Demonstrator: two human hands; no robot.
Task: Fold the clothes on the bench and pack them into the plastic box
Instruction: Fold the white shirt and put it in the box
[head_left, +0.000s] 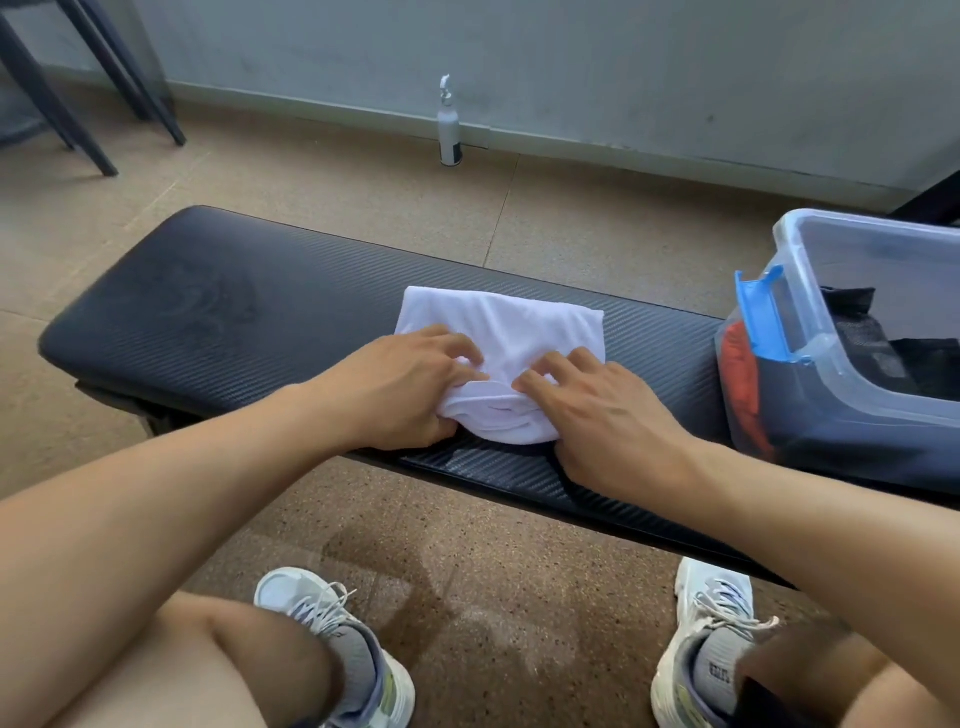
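Observation:
A white garment (498, 332), folded small, lies in the middle of the black padded bench (208, 322). Its near edge is rolled up into a thick bundle. My left hand (400, 389) grips the left end of that roll, fingers curled on top and thumb under it. My right hand (602, 421) holds the right end the same way. The clear plastic box (831, 374) with a blue latch stands on the bench's right end, close to my right hand. Dark and orange clothes lie inside it.
A white spray bottle (450, 130) stands on the floor by the far wall. Dark chair legs (88, 119) are at the back left. My knees and two pale sneakers (332, 644) are below the bench's near edge.

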